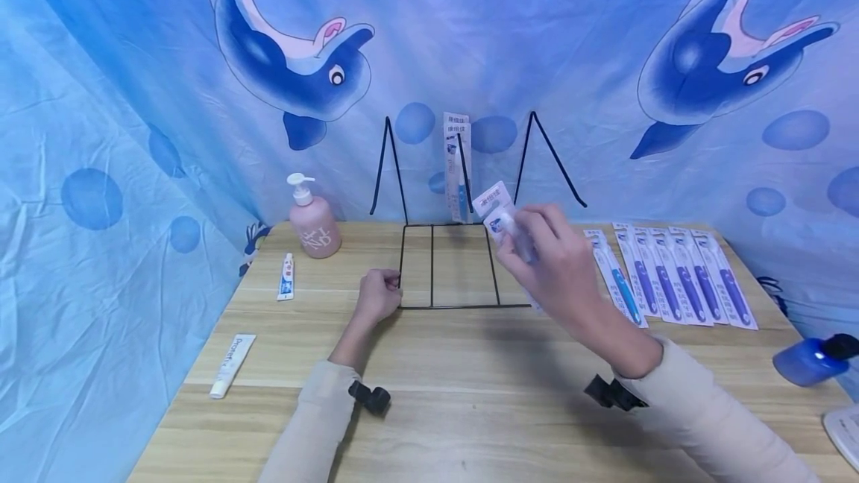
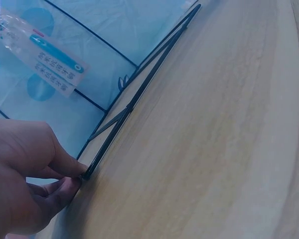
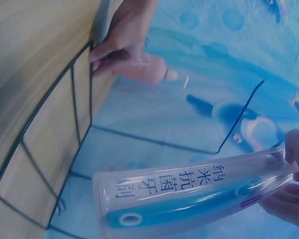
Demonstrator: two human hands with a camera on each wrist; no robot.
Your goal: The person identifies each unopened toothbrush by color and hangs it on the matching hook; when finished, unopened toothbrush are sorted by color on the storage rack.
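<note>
A packaged blue toothbrush (image 1: 505, 223) tilts above a black wire rack (image 1: 448, 265) – 1 already hangs there.

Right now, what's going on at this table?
A person is working at a black wire display rack on a wooden table. The left hand pinches the rack's front left corner. The right hand holds a packaged toothbrush above the rack. One packaged toothbrush already hangs on the rack, and a row of packaged toothbrushes lies to the right.
</note>
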